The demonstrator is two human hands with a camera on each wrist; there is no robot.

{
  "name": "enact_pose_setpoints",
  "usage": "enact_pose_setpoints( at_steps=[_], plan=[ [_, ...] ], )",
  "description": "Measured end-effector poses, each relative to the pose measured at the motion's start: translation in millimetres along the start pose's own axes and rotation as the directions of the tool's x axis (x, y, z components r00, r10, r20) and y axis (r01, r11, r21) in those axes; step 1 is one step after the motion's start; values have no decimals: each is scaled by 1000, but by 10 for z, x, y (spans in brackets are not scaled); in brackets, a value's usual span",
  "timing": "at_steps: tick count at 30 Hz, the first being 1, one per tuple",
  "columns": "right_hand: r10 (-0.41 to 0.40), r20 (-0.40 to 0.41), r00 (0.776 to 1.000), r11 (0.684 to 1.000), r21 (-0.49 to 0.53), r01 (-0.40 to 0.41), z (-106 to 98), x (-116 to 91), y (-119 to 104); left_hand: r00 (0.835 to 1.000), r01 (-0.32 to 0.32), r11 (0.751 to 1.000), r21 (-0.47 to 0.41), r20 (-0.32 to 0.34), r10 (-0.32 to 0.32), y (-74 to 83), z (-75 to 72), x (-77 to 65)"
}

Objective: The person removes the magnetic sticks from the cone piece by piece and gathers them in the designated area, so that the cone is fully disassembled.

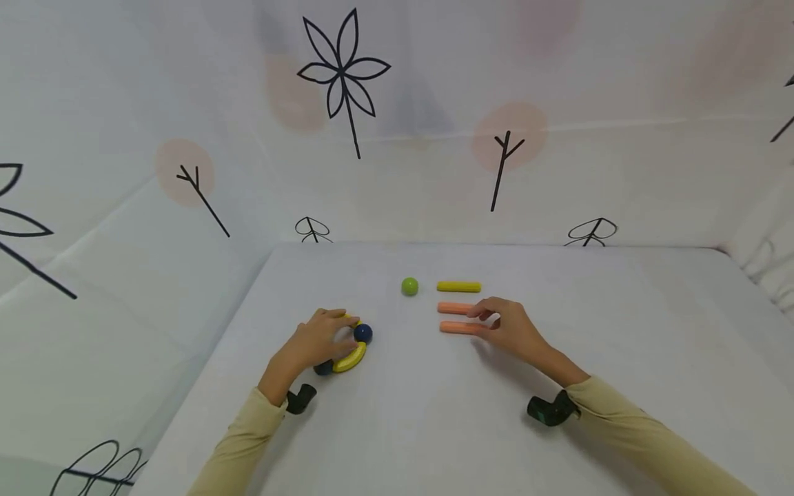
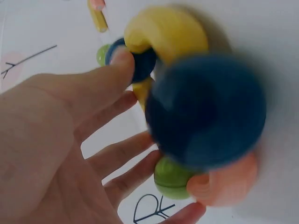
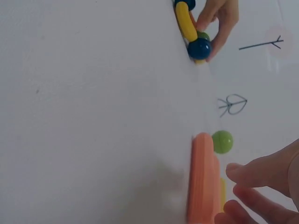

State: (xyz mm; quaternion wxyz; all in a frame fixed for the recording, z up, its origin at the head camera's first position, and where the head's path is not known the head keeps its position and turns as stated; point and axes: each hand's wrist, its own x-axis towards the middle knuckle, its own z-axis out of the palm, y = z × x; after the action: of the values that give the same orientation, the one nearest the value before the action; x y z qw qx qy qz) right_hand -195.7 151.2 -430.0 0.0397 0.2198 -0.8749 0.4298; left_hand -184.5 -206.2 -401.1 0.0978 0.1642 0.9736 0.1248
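Note:
My left hand (image 1: 319, 337) is at a ring of joined toy pieces on the left of the table. Its thumb and fingers pinch around a dark blue ball (image 1: 363, 333). A yellow curved piece (image 1: 350, 359) links that ball to another blue ball (image 2: 205, 112); a green ball (image 2: 172, 178) and an orange curved piece (image 2: 231, 182) belong to the ring too. My right hand (image 1: 511, 331) hovers with loosely bent fingers at the right ends of two orange rods, the nearer one (image 1: 459, 328) and the farther one (image 1: 453, 308). Contact there is unclear.
Behind the orange rods lies a yellow rod (image 1: 459, 286), with a loose green ball (image 1: 410, 286) to its left. White table surface (image 1: 409, 427) surrounds the pieces. A printed cloth (image 1: 422, 179) hangs behind. Dark devices are strapped at both wrists.

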Motion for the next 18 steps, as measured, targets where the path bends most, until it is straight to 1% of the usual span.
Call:
enact_pose_setpoints(
  at_steps=[3, 5, 8, 10, 12, 15, 18],
  plan=[
    [-21, 32, 999, 999, 33, 20, 49, 37, -80, 1000, 5, 1000, -23, -9, -5, -42, -34, 12],
    [-28, 67, 997, 998, 55, 24, 92, 66, -134, 1000, 13, 999, -47, -20, -14, -78, -46, 34],
    [-53, 112, 992, 996, 75, 45, 183, 123, -203, 998, 41, 996, -82, -33, -44, -118, -61, 78],
    [-83, 145, 986, 992, 109, 67, 257, 163, -252, 997, 67, 995, -78, -42, -70, -135, -65, 108],
    [-99, 183, 978, 988, 133, 75, 347, 205, -312, 995, 85, 995, -53, -49, -87, -152, -67, 137],
    [-102, 254, 962, 985, 161, 62, 505, 276, -415, 994, 99, 995, -31, -53, -100, -183, -64, 171],
    [-66, 319, 945, 988, 150, 19, 693, 359, -502, 995, 91, 995, -46, -38, -92, -229, -58, 190]
  ],
)
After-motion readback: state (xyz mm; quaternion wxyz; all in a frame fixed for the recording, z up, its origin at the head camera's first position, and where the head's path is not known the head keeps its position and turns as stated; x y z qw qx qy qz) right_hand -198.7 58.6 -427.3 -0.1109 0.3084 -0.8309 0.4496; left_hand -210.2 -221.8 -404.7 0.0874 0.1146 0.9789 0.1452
